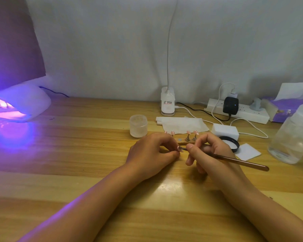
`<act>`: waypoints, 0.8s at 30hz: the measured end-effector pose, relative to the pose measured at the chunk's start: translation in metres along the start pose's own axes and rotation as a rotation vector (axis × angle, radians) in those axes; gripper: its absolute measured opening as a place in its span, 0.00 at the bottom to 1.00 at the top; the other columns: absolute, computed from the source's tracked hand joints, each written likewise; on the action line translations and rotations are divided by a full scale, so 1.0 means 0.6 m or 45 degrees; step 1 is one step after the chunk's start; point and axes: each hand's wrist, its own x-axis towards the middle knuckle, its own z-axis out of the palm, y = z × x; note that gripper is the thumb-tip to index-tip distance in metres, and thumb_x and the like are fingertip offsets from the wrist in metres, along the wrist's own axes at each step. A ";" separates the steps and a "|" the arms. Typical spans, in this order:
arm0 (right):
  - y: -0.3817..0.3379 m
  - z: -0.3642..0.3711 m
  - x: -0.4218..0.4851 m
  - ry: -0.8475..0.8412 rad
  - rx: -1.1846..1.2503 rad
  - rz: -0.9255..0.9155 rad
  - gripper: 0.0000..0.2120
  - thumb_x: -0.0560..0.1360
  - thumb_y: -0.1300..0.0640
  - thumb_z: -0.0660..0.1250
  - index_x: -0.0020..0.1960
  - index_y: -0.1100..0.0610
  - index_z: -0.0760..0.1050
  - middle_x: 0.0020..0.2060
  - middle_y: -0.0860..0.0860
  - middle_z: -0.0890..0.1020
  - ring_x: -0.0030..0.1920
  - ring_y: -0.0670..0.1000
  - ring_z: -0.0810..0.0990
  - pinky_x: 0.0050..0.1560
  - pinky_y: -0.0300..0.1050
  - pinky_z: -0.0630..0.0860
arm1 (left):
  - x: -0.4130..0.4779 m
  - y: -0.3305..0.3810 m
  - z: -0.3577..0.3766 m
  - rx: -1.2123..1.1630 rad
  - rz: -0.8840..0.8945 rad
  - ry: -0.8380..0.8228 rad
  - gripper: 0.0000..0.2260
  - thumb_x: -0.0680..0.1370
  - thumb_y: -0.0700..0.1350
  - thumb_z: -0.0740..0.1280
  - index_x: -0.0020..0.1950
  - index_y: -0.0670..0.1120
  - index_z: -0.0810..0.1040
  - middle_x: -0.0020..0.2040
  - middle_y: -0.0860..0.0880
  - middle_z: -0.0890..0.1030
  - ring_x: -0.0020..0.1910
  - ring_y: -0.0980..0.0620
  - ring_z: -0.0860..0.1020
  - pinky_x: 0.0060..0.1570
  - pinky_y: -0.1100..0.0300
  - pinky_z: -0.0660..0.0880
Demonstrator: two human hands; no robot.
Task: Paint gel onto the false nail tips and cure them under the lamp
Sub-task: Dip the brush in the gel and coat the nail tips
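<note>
Painting is under way: the left hand (151, 151) pinches a nail tip (180, 148) while the right hand (210, 151) grips the brush (234, 160), needing steady strokes next.

Nothing here can be read for certain. A small label (168, 102) on the white lamp base (168, 110), at the far edge of the surface (80, 154), carries lines of dark and red print, too small to make out. The purple packet (285, 110) at the far right corner shows pale lettering, blurred beyond reading.
</note>
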 end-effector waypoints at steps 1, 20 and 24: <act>0.000 0.001 -0.001 -0.014 -0.009 -0.002 0.05 0.78 0.56 0.67 0.46 0.57 0.72 0.32 0.50 0.84 0.28 0.39 0.79 0.30 0.32 0.72 | 0.000 0.000 0.000 0.002 -0.003 0.001 0.03 0.74 0.53 0.73 0.44 0.59 0.81 0.44 0.63 0.81 0.44 0.64 0.78 0.45 0.54 0.78; 0.001 0.000 -0.001 -0.046 -0.013 0.002 0.05 0.77 0.58 0.67 0.46 0.57 0.72 0.31 0.51 0.84 0.28 0.40 0.79 0.28 0.30 0.71 | 0.002 -0.001 0.002 0.032 -0.017 0.011 0.05 0.73 0.54 0.74 0.42 0.63 0.79 0.43 0.65 0.81 0.42 0.66 0.77 0.42 0.57 0.76; 0.003 0.000 -0.003 -0.006 -0.056 -0.013 0.05 0.76 0.63 0.67 0.43 0.57 0.73 0.27 0.51 0.80 0.25 0.42 0.76 0.26 0.32 0.71 | 0.000 0.000 0.002 0.037 -0.017 0.009 0.04 0.73 0.54 0.74 0.43 0.62 0.80 0.43 0.65 0.81 0.41 0.67 0.76 0.39 0.61 0.71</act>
